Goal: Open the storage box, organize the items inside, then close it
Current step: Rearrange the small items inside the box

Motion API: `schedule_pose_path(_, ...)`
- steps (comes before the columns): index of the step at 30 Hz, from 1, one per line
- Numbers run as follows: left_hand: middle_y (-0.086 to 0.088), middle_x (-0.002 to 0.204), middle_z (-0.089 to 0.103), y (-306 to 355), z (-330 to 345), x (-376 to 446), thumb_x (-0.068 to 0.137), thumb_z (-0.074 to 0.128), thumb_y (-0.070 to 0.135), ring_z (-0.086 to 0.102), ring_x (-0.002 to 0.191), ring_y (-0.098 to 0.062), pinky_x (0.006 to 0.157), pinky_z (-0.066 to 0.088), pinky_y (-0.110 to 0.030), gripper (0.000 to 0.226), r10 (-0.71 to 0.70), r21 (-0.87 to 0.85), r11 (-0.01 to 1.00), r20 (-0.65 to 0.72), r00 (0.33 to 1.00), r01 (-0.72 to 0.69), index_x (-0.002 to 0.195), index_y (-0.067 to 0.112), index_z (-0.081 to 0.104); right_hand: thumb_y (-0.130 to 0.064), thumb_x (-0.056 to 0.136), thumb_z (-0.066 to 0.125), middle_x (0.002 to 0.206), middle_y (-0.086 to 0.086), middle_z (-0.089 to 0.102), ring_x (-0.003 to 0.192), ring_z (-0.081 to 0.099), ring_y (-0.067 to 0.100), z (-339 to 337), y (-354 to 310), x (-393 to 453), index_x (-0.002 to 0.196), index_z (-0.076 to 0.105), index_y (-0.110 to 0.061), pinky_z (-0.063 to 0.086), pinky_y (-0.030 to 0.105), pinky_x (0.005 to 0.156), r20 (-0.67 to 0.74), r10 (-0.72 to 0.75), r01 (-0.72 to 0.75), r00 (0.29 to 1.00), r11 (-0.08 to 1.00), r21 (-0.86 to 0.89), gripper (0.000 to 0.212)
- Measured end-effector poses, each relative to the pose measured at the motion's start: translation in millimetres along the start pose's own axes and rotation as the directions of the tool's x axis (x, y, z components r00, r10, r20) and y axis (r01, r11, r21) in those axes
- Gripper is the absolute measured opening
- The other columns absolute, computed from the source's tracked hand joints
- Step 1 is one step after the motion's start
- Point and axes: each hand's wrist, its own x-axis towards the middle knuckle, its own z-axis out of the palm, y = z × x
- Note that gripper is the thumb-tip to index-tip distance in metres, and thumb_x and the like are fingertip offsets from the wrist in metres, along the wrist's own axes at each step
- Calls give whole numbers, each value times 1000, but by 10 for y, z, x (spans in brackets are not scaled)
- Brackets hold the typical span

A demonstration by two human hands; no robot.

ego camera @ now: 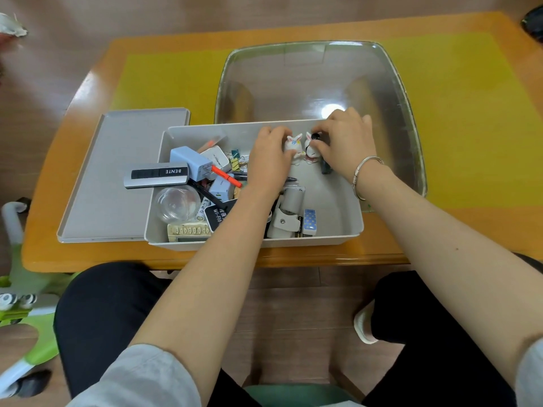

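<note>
The grey storage box (349, 224) stands open at the table's front edge, its flat lid (117, 177) lying beside it on the left. Both my hands are inside at the far wall. My left hand (271, 160) grips a white rabbit figurine (293, 144). My right hand (343, 142) holds a second rabbit figurine (311, 151) right beside the first. The box's left half is a jumble: a silver remote (155, 175), blue charger (191, 163), orange pen (226, 176), clear dome (177, 204), binder clips (236, 160). A grey tape-like tool (286, 215) and dotted eraser (309, 221) lie near the front.
A large clear plastic tray (405, 92) sits behind the box on the yellow mat (470, 113) of the orange table (440, 230). A green and white child's scooter (26, 304) stands on the floor at left. My knees are under the table edge.
</note>
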Motion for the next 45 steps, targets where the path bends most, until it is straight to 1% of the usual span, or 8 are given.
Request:
schedule_pose_path(3,-10,115,55,-11,-3,-2,84,67,8,57,103,-23,92,45,-32,33,8,-5,1000,30,1000,-8,117,10,63,-34,91,54,108,3,60,108,43,29,-1,-4,4,108,68,-23,28,37,83,8,-15,15,1000,1000,-6,24)
schedule_pose_path(7,-11,114,56,6,18,5,84,67,9,58,101,-25,89,48,-39,32,-10,-9,1000,46,999,10,116,10,63,-30,92,53,107,4,60,108,43,29,6,-1,-1,107,68,-21,28,37,83,10,-13,13,1000,1000,-11,23)
schedule_pose_path(30,-8,110,56,-4,35,-16,86,65,14,54,96,-21,79,41,-27,27,-8,19,1000,3,1000,8,112,10,60,-29,89,55,102,5,61,104,45,30,18,-11,2,101,69,-19,28,36,79,-5,15,-15,1000,1000,-20,20)
schedule_pose_path(33,-8,110,56,0,24,-25,85,66,13,54,96,-21,80,41,-26,27,-15,6,1000,14,1000,15,111,9,59,-29,87,60,102,5,60,105,44,30,26,-2,5,101,69,-19,30,36,81,16,25,-25,1000,998,50,20)
schedule_pose_path(35,-8,110,55,9,8,-37,85,68,14,53,98,-20,81,39,-25,29,-16,5,1000,26,1000,16,112,9,58,-27,85,63,102,6,61,105,45,30,19,21,6,100,70,-17,31,34,85,23,8,-12,1000,985,170,19)
schedule_pose_path(38,-7,110,51,52,-52,-77,86,67,14,47,94,-16,79,37,-23,31,-23,0,1000,25,999,23,112,8,52,-19,85,64,102,9,64,105,50,30,-14,62,-22,100,70,-12,28,22,88,-2,-35,33,999,941,335,18)
schedule_pose_path(42,-13,107,49,185,-111,-214,90,52,5,48,95,-27,78,40,-33,16,59,53,997,-37,998,-57,105,4,49,-8,87,60,107,8,66,105,53,26,-71,125,-88,102,71,-9,28,14,85,-56,-15,38,998,898,438,18)
schedule_pose_path(45,-13,113,52,253,-49,-316,93,43,11,47,106,-31,86,41,-44,22,174,146,968,185,967,-202,111,8,57,-1,87,55,106,10,68,102,56,27,-103,176,-85,101,71,-5,31,17,86,-59,-43,64,997,902,426,21)
